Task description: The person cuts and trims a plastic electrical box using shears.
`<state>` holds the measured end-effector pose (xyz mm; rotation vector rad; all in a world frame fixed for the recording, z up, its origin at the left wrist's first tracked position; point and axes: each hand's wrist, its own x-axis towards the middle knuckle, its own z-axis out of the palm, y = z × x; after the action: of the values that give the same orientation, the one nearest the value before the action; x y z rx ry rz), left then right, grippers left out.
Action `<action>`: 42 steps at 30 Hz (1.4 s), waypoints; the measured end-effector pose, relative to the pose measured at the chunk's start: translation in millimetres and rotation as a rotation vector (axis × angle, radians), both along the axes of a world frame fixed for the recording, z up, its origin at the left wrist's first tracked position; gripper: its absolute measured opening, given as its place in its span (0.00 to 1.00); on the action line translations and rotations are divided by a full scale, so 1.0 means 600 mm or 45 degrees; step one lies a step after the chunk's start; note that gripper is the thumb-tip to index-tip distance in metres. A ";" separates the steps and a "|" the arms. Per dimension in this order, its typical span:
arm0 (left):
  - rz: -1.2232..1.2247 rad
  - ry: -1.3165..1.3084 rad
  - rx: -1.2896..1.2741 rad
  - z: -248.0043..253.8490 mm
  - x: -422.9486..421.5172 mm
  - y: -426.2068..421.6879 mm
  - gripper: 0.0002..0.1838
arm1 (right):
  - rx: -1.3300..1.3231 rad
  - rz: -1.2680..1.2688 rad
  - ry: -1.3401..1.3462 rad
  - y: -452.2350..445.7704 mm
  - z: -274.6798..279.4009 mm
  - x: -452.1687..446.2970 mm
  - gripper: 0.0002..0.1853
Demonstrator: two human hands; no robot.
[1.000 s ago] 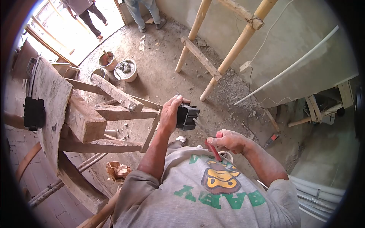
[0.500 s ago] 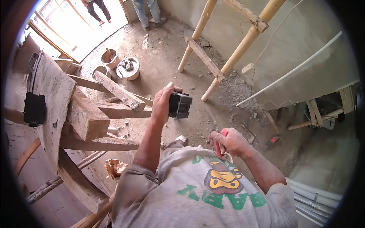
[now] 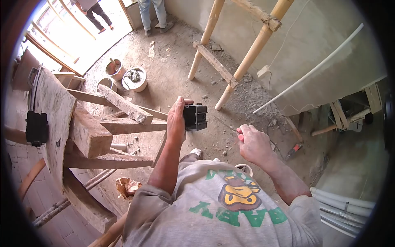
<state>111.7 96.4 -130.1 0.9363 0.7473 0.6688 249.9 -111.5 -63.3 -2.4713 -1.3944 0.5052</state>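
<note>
Gripping black box [image 3: 196, 117] in left hand [image 3: 177, 123], above floor [image 3: 177, 61]; right hand [image 3: 256, 144] clenched around red-handled tool [image 3: 240, 137], tip near box. Tip could jab left hand if box twists in one-handed grip. White bucket [image 3: 138, 87] holds grey mix [image 3: 134, 75]; bucket beside it, contents unclear.

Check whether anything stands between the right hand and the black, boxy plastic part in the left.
Only the thin, red-handled tool in the right hand, pointing towards the black, boxy plastic part. Nothing else visible in the gap.
</note>
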 end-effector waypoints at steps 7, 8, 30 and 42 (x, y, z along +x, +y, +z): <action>0.129 0.162 0.311 -0.013 0.004 -0.024 0.29 | -0.170 0.016 -0.227 0.032 -0.006 -0.013 0.16; 0.137 0.184 0.368 -0.016 0.004 -0.024 0.29 | -0.190 0.028 -0.252 0.035 -0.008 -0.013 0.17; 0.201 0.638 0.817 0.064 -0.002 -0.056 0.25 | -0.183 -0.117 0.368 0.060 -0.053 -0.013 0.15; 0.148 0.322 0.661 0.033 0.001 -0.029 0.26 | -0.131 -0.083 0.434 0.055 -0.059 -0.006 0.19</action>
<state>112.5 79.1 -110.3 1.4802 0.8744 0.8787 246.0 -78.5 -98.4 -2.3545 -1.1745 0.9525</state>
